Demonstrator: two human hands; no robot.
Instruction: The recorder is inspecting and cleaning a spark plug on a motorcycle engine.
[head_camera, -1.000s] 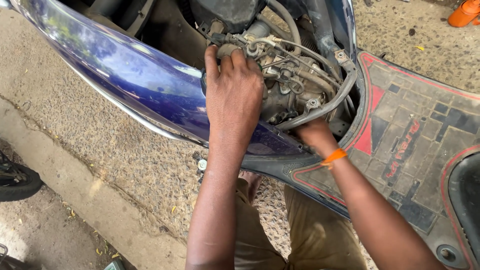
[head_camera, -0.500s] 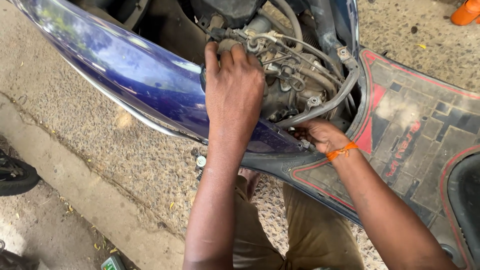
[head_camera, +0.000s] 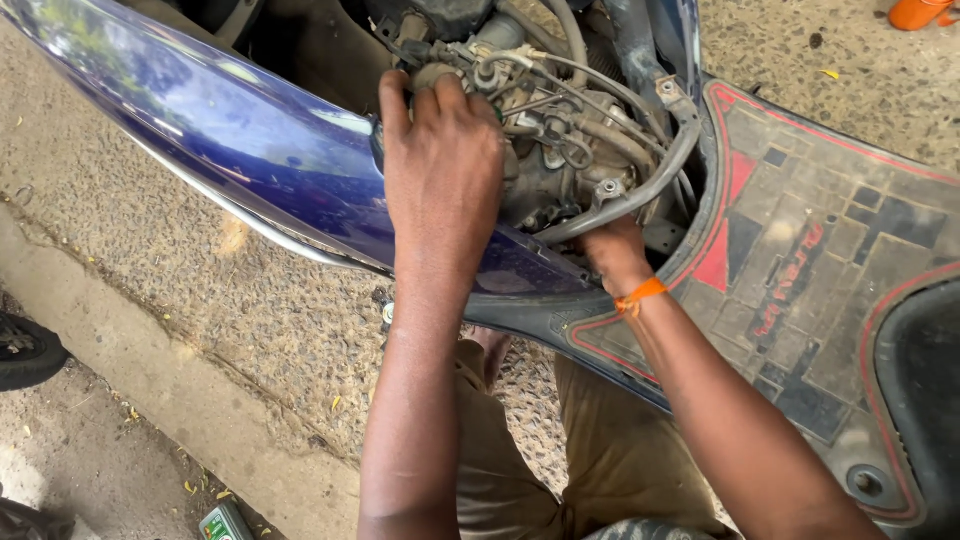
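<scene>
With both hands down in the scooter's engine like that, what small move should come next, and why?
Probably hold the left hand firm on the carburettor while the right hand, tucked under the grey hose, works by feel; its fingers are hidden, so the part needs steadying.

Glossy deep-blue scooter panel (head_camera: 250, 130) w/ pale sky reflections, under my left hand (head_camera: 445, 180). Engine block (head_camera: 570, 170) dull grey-brown, hoses (head_camera: 640, 195) grey. Thin orange thread band (head_camera: 640, 294) on my right wrist. Footboard mat (head_camera: 820, 240) grey-black, blocky square pattern, red border and red wedge. Trousers (head_camera: 610, 460) khaki. Ground (head_camera: 160, 270) speckled beige-grey pebble. Orange container (head_camera: 920, 12) top right corner; black tyre (head_camera: 25, 350) at left edge; small green can (head_camera: 225, 522) at bottom.
</scene>
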